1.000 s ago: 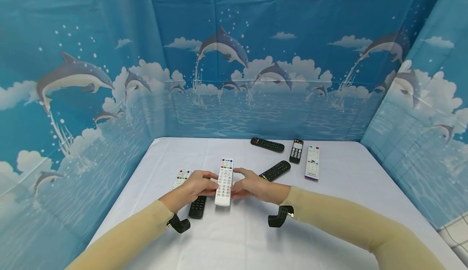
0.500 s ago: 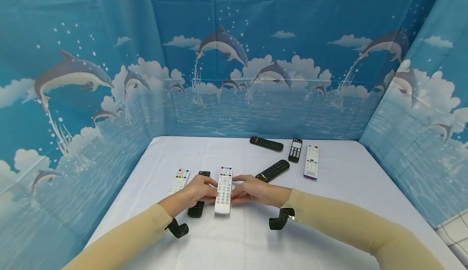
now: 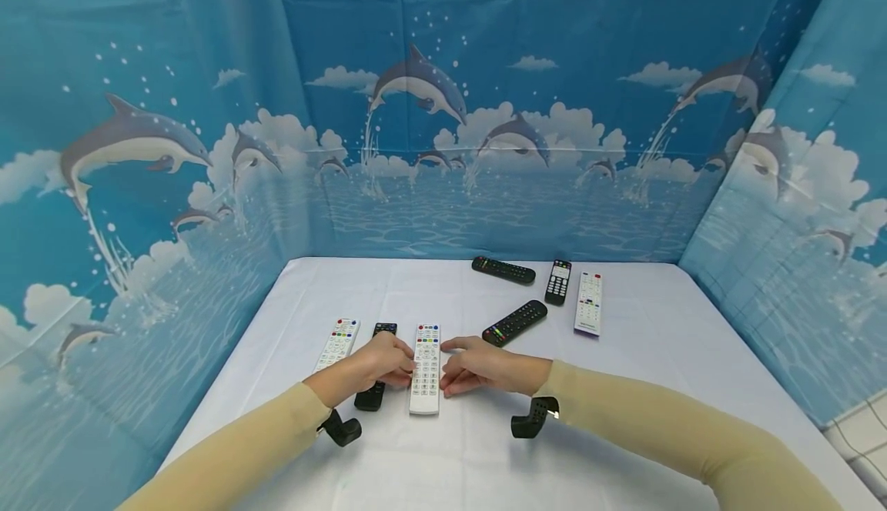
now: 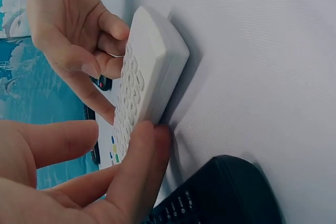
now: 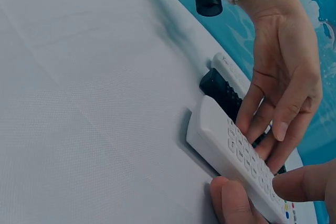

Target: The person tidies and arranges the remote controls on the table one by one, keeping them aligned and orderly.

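A white remote control (image 3: pixel 425 372) with coloured buttons at its far end lies lengthwise between the two hands, low at the white cloth. At its left edge, the left hand (image 3: pixel 381 359) touches it with its fingertips (image 4: pixel 149 142), thumb held apart from it. The right hand (image 3: pixel 481 365) is at the opposite edge, fingertips (image 5: pixel 231 198) right beside the remote's side and thumb loose above the keys. Under the left hand a black remote (image 3: pixel 370 397) is partly hidden. Left of that lies a second white remote (image 3: pixel 338 342), its near end behind the left hand.
Beyond the right hand a black remote (image 3: pixel 515 322) lies slanted. Further back are another black remote (image 3: pixel 503 270), a small black remote with pale keys (image 3: pixel 557 282) and a white remote (image 3: pixel 588 303). A dolphin-print curtain (image 3: pixel 443 211) borders the table.
The white remote between the hands has come down and nearer the person, onto the cloth, beside the black one. Both hands moved with it, and their fingers have loosened from its edges.
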`<state>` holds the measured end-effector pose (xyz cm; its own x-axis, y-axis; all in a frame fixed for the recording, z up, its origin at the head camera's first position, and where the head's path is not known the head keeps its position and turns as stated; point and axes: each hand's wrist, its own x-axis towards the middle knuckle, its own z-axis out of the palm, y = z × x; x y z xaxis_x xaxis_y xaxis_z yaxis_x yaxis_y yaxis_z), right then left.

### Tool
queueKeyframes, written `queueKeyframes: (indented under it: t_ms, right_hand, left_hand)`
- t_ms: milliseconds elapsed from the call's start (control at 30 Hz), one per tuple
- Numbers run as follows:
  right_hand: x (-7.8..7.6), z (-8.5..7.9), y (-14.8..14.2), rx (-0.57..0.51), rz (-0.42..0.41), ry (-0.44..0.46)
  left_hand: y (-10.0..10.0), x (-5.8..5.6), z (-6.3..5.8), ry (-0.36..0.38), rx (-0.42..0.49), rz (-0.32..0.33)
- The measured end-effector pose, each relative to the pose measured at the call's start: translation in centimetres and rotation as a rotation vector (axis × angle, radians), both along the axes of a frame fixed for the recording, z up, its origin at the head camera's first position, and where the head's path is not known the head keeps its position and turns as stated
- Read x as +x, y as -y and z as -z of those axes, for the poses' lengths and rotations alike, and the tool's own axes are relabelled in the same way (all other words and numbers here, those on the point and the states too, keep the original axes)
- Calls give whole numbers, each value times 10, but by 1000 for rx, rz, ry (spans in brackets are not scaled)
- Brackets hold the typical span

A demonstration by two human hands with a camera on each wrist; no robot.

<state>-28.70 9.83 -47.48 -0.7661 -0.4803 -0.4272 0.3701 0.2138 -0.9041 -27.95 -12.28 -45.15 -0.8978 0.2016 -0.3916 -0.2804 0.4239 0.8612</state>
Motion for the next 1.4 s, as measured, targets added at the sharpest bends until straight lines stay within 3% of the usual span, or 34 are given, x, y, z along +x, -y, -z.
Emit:
queueKeyframes:
  t_ms: [1100,1233,1400]
  right_hand:
    - [4,-1,4,11,14,-2]
    - [5,-5,2,26,11,-15]
    - [2,-14,-8,53,0,-67]
  left_hand:
    - [-4,6,-1,-21,-22,-23]
    - [-3,4,-3,-52,-52,3]
    - [-5,2,-12,-147,-124,53]
